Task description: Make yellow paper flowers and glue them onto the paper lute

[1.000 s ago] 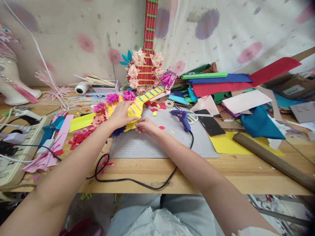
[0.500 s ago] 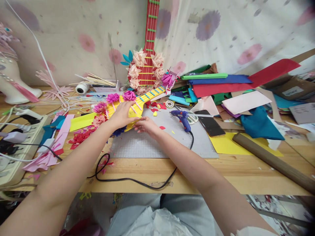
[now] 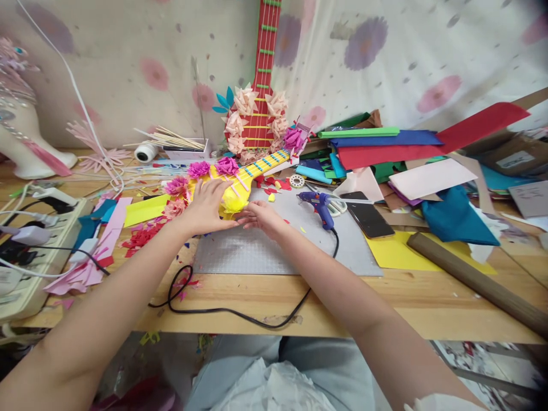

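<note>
A yellow toy guitar lies slanted on the table, its neck pointing up and right. Magenta and pink paper flowers edge its body. On the lower body sits a yellow paper flower, between my two hands. My left hand lies over the body with its fingers spread and its thumb reaching below the yellow flower. Just right of that flower is my right hand, fingers loosely bent and apart, the tips close to its edge. Whether they touch it I cannot tell.
A blue glue gun lies on the grey cutting mat, its black cord looping along the front edge. Beside it are scissors and a phone. A red guitar stands behind. A power strip is at left.
My left hand has shifted down and left and now lies lower, uncovering the yellow flower on the guitar's body. My right hand stays near the same spot. The view has shifted slightly.
</note>
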`<act>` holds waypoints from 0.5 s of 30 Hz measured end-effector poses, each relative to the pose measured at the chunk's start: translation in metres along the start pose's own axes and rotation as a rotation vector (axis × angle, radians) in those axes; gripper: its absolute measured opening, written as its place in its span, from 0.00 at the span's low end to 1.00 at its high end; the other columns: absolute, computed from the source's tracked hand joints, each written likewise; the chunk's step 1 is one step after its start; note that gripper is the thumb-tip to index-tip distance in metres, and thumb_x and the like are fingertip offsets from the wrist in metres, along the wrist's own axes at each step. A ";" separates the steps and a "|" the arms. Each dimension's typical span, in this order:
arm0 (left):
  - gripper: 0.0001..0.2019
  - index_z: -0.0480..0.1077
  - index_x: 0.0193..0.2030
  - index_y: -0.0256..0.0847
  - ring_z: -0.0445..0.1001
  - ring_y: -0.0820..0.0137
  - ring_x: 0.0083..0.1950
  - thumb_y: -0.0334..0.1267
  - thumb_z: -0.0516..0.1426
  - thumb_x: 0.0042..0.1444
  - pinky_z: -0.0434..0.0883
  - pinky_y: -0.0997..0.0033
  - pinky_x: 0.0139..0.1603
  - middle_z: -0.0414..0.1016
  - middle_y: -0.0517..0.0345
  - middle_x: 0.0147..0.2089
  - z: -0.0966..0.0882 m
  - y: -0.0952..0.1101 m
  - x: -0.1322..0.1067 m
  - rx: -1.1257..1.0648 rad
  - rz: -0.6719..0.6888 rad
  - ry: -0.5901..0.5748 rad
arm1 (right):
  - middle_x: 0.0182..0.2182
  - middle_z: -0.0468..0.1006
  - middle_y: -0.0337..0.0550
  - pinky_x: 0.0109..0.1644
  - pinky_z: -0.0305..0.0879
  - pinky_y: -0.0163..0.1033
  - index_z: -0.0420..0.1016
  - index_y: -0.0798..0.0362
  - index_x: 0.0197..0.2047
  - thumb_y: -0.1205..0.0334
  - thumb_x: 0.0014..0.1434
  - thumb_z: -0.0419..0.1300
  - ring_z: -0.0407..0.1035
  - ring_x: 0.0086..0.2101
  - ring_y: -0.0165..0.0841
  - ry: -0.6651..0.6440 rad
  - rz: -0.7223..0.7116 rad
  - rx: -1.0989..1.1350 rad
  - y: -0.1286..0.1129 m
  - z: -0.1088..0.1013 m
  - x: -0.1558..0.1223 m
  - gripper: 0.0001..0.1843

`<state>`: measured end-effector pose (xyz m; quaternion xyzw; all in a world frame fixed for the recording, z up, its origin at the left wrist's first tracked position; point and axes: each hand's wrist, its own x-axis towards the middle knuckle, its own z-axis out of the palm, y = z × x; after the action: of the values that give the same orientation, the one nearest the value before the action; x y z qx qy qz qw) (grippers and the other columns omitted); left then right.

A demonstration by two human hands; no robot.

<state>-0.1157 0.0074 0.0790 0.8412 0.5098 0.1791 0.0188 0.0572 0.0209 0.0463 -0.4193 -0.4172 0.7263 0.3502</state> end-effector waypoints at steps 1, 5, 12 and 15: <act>0.43 0.50 0.63 0.45 0.51 0.51 0.65 0.49 0.62 0.40 0.44 0.43 0.65 0.55 0.44 0.63 0.003 0.003 -0.002 0.023 -0.001 0.000 | 0.27 0.78 0.42 0.23 0.66 0.29 0.63 0.54 0.30 0.67 0.58 0.54 0.72 0.23 0.27 -0.006 0.000 0.004 0.000 0.000 0.001 0.05; 0.40 0.47 0.64 0.42 0.50 0.51 0.66 0.42 0.59 0.44 0.40 0.42 0.65 0.55 0.41 0.63 0.016 0.009 -0.004 0.076 -0.066 0.045 | 0.28 0.79 0.43 0.23 0.66 0.29 0.61 0.54 0.32 0.67 0.58 0.54 0.72 0.23 0.27 -0.005 0.001 0.011 0.001 -0.001 0.001 0.04; 0.38 0.48 0.63 0.43 0.53 0.51 0.65 0.40 0.58 0.44 0.43 0.40 0.64 0.56 0.41 0.62 0.020 0.006 0.002 0.073 -0.090 0.048 | 0.27 0.79 0.43 0.23 0.65 0.28 0.62 0.54 0.31 0.66 0.59 0.52 0.72 0.23 0.26 -0.003 0.001 0.010 -0.001 -0.001 -0.001 0.05; 0.39 0.48 0.63 0.44 0.53 0.51 0.65 0.39 0.59 0.44 0.44 0.41 0.64 0.56 0.42 0.62 0.019 0.006 0.004 0.069 -0.087 0.037 | 0.27 0.78 0.43 0.23 0.65 0.29 0.61 0.54 0.30 0.66 0.59 0.53 0.72 0.23 0.27 -0.004 0.001 0.014 0.000 -0.002 -0.002 0.06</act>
<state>-0.1032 0.0112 0.0637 0.8148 0.5522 0.1760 -0.0121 0.0594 0.0202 0.0465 -0.4155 -0.4125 0.7303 0.3519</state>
